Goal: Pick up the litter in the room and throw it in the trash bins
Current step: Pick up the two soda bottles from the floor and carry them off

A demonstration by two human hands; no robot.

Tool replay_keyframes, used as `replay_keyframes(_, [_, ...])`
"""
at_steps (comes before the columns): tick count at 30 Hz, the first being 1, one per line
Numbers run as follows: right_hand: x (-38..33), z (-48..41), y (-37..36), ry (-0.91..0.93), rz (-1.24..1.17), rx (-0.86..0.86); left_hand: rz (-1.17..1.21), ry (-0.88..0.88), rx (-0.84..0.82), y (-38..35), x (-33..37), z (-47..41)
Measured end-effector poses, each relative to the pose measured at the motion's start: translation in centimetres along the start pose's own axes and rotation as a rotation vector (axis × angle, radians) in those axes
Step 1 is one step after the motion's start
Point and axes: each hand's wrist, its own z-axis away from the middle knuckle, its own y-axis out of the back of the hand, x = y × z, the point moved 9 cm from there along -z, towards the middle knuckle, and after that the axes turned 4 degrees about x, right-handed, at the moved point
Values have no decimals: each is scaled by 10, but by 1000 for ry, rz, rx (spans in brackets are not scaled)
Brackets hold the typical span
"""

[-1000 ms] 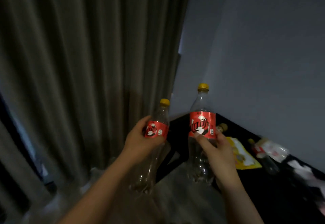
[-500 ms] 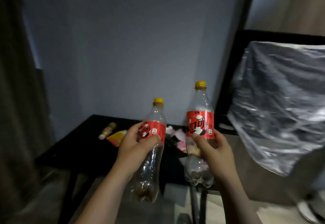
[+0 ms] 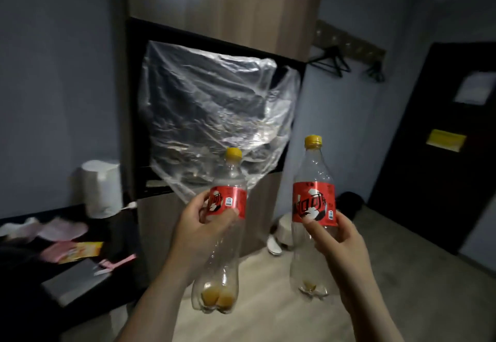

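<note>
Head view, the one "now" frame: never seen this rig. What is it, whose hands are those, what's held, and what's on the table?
There is no machine here. A person wears a wide-angle camera on the head, looking forward and down, so the single picture shows their own two arms. The left hand holds the left bottle at its red label. The right hand holds the right bottle the same way. Both bottles have yellow caps and only a little yellowish liquid at the bottom. At the left, a black table carries pink and yellow wrappers, and a white cylinder stands at its far end. A clear plastic sheet hangs behind the bottles.
</note>
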Motion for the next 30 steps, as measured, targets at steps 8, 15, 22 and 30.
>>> replay_keyframes(8, [40,-47,103,-88,85,239,97,109,-283,-147,-57,-33])
replay_keyframes(15, [68,-120,122,-75,130,390,106,134,-382,-217,-101,-110])
replay_keyframes(22, [96,-229,75,-85,138,420,69,106,-476,-253,-134,-236])
replay_keyframes(30, [146,-318,66,-156,150,491,18,120,-534,-309,-191,-328])
